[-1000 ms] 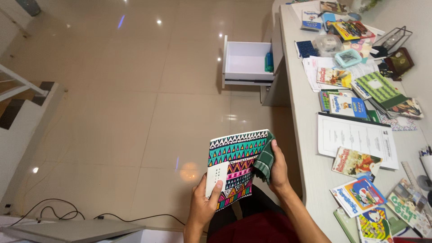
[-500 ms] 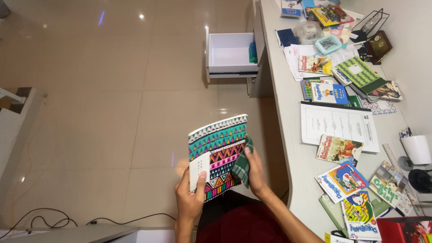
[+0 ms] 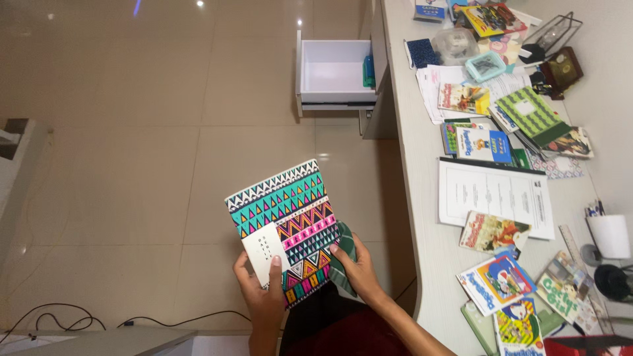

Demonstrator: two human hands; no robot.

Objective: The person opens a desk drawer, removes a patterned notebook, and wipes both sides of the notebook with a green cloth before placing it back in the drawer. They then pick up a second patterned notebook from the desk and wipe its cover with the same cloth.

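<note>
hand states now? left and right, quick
Left hand: closed on the lower edge of the patterned notebook.
Right hand: closed on a green checked cloth, pressed against the notebook.

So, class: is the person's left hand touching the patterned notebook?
Touching. The head view shows the left hand gripping the patterned notebook at its lower corner, thumb pressed on the white label.

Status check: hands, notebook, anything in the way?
Left hand grips patterned notebook by its lower edge. Right hand presses green cloth against it. Held over floor beside desk; nothing blocking.
</note>
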